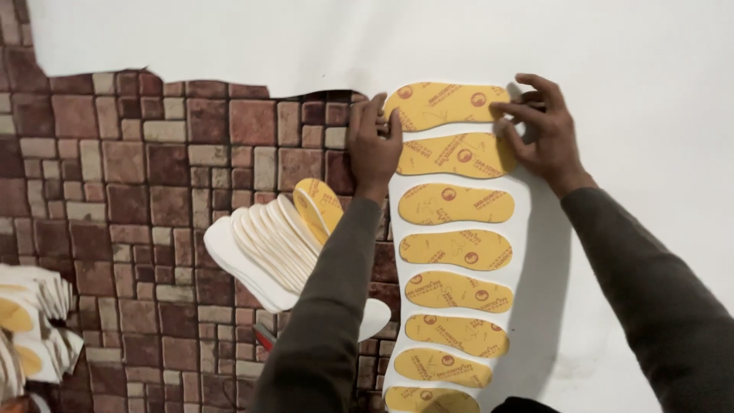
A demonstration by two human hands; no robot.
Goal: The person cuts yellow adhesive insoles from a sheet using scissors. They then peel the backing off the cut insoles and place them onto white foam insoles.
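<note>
Brick-patterned desk [138,191], partly under white sheet [627,46]. Yellow insoles [457,248] in column; left hand [373,145] and right hand [543,130], fingers spread, press top insole [447,103]. Fanned white insole stack [264,248] beside left sleeve.

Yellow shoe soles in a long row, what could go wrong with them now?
The top yellow insole is pressed by both the left hand and the right hand; a small slip could leave it crooked beside the next insole. The left sleeve lies over the fanned white stack and might knock it apart.
</note>
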